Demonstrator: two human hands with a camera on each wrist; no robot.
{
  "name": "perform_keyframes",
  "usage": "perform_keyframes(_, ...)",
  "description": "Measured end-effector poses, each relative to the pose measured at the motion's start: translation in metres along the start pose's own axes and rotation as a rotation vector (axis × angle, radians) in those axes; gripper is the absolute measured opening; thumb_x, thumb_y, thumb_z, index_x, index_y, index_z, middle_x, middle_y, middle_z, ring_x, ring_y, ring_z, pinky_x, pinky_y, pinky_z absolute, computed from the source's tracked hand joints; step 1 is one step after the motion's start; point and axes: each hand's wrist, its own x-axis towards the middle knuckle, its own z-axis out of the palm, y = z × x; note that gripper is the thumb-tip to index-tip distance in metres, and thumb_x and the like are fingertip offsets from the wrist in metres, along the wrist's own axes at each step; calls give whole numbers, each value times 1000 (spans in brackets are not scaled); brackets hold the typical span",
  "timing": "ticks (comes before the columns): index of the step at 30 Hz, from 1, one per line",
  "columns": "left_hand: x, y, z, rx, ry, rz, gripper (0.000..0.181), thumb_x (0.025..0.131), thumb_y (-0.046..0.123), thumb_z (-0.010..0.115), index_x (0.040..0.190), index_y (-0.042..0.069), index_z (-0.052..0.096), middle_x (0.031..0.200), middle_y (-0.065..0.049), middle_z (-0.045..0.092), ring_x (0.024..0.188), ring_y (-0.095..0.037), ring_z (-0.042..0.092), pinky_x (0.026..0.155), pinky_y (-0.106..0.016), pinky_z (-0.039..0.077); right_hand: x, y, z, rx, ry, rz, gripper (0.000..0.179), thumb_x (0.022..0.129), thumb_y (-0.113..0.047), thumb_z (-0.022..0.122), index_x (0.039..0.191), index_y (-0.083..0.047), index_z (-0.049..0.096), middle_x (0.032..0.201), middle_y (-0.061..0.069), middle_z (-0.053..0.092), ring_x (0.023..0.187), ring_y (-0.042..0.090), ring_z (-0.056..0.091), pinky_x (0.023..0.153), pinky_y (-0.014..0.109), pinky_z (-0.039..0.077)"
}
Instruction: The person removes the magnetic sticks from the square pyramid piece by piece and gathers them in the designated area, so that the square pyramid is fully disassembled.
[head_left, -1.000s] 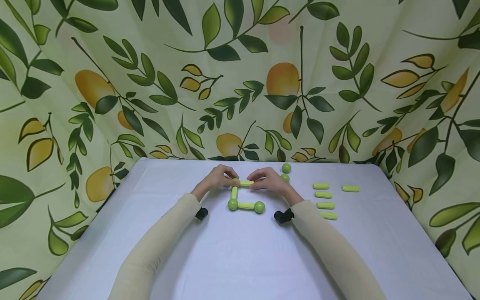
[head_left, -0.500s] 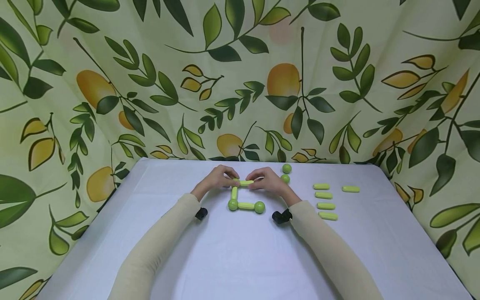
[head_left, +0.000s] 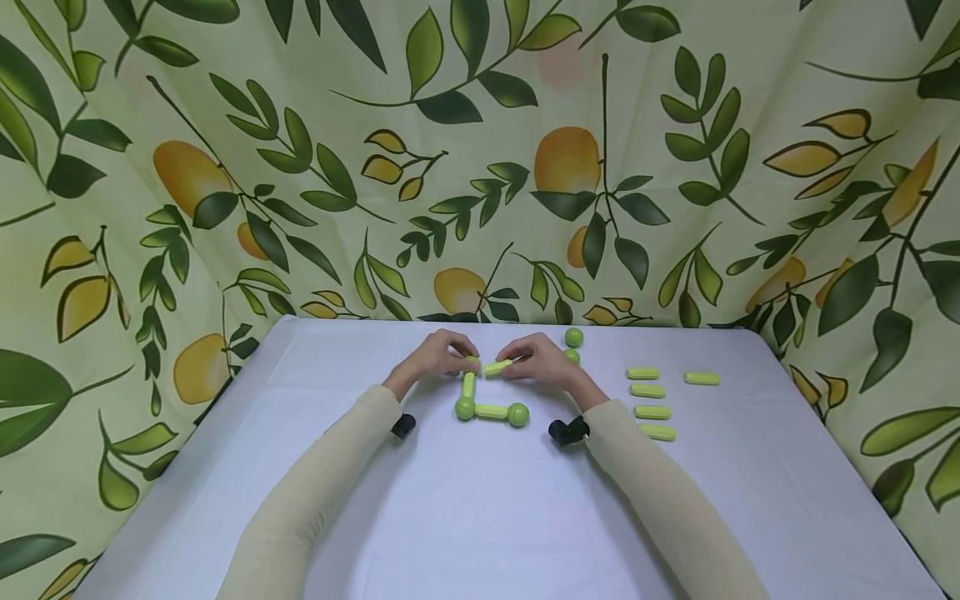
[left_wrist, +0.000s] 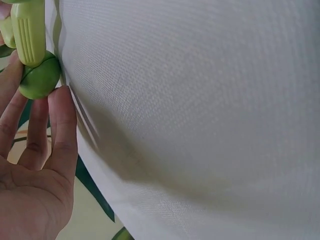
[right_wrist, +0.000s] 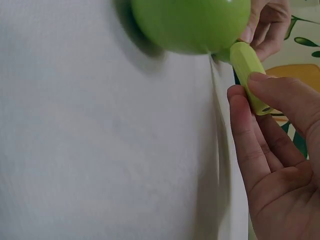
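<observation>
Leaf-printed backdrop; right hand pinches green stick.

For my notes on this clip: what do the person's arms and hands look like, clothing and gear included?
The left sleeve and right sleeve are long, plain cream-beige, with no markings visible. One small black device shows by the left wrist, another by the right. The left hand and right hand wear no gloves.

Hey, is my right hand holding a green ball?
No, the right hand pinches a yellow-green stick in the right wrist view.
</observation>
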Motion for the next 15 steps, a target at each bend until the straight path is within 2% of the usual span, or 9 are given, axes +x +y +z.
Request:
perform_keyframes(5, -1, 1, -1, -2, 4, -18, 19, 88, 14, 83, 104, 6, 76, 104, -3, 70, 100, -24, 65, 70, -31, 57, -7, 0, -9, 15, 21, 12, 21, 86, -4, 81, 107, -6, 78, 103, 3, 74, 101, 22, 64, 88, 36, 50)
perform_keyframes(15, -1, 3, 2, -6, -6, -39, 21, 89, 13, 82, 107, 5, 75, 108, -4, 68, 105, -25, 62, 72, -30, 58, -25, 4, -30, 29, 38, 18, 21, 87, -8, 81, 108, -6, 77, 105, 5, 73, 101, 23, 65, 88, 36, 51)
